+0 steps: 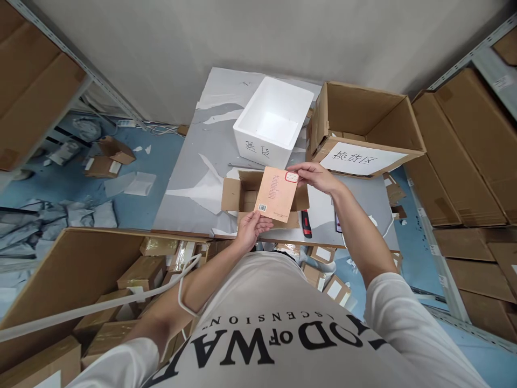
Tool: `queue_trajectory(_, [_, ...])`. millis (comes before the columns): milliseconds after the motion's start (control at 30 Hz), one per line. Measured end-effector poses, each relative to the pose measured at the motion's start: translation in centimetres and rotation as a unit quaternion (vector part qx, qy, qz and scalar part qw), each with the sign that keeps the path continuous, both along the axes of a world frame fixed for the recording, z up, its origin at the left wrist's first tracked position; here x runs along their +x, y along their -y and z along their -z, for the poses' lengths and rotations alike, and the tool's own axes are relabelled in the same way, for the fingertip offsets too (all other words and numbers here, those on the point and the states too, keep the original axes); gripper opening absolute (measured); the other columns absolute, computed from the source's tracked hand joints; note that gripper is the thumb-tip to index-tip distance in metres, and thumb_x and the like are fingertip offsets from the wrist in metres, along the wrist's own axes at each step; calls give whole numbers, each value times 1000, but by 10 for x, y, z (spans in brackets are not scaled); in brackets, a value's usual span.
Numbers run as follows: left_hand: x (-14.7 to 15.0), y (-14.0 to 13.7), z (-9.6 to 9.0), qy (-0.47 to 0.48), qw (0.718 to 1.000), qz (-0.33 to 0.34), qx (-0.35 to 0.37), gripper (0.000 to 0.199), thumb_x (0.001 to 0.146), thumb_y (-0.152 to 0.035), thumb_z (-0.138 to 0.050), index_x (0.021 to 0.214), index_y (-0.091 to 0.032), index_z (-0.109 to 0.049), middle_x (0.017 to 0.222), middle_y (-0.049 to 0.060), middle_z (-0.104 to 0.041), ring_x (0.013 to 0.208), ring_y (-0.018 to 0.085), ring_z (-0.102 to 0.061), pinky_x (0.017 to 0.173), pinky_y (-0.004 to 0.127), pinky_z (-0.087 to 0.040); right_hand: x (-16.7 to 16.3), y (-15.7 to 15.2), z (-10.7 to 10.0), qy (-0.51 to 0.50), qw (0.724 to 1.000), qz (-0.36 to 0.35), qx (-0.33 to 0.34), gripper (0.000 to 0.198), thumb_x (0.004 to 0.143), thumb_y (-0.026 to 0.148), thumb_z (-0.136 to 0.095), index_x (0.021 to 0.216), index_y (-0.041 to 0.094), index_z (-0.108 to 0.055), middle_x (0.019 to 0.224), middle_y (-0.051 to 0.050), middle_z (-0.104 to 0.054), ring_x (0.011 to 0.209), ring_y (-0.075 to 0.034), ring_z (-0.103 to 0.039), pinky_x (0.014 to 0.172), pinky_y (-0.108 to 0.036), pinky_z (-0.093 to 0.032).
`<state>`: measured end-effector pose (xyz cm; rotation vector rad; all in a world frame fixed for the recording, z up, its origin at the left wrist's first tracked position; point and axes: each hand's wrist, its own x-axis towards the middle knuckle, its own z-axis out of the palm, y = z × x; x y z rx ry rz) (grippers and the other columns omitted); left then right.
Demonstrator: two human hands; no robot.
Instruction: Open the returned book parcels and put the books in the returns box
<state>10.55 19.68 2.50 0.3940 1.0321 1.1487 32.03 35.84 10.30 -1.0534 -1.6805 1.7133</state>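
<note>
Pink card (270,202) faces up over an open carton (231,194). Left hand (252,230) and right hand (317,177), partly closed, pinch opposite corners, leaving its print (275,186) uncovered.

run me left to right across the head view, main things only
Grey bags on the floor → left hand → flat peach item → right hand → carton with the sign → shelf boxes.
</note>
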Motion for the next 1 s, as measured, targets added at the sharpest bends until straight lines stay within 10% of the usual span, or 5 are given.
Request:
queue_trajectory(267, [-4, -6, -12, 162, 971, 121, -126, 23, 83, -33, -64, 69, -15, -61, 54, 0, -61, 43, 7, -55, 46, 19, -45, -17, -10, -33, 26, 977, -56, 203, 16, 77, 30, -72, 91, 24, -72, 110, -4, -63, 98, -18, -58, 85, -35, -51])
queue_trajectory(433, [-3, -9, -14, 158, 951, 240, -117, 19, 79, -31, -66, 86, -14, -71, 81, 11, -73, 69, 17, -70, 60, 25, -54, -37, -11, -48, 41, 982, -113, 146, 21, 82, 38, -68, 87, 18, -66, 80, -1, -64, 76, -13, -57, 69, -28, -49])
queue_trajectory(567, [1, -4, -15, 98, 985, 137, -35, 28, 71, -27, -76, 96, -17, -71, 106, 12, -73, 96, 23, -70, 79, 31, -55, -43, -12, -43, 66, 989, -55, 122, 23, 80, 38, -70, 84, 16, -65, 64, 2, -59, 57, -8, -50, 55, -22, -45])
queue_trajectory(767, [1, 3, -7, -11, 997, 70, 39, 40, 62, -45, -82, 83, -13, -68, 87, 11, -75, 85, 24, -72, 82, 36, -54, -42, -13, -11, 112, 992, 35, 55, 26, 75, 41, -73, 78, 15, -70, 57, 0, -64, 48, -10, -52, 46, -23, -45])
queue_trajectory(1000, [6, 6, 7, -34, 999, 5, 41, 44, 62, -53, -79, 76, -14, -67, 76, 7, -74, 76, 21, -72, 84, 36, -53, -27, -3, 7, -35, 993, 57, -97, 31, 75, 38, -76, 99, 20, -73, 96, -6, -75, 86, -17, -69, 78, -32, -59])
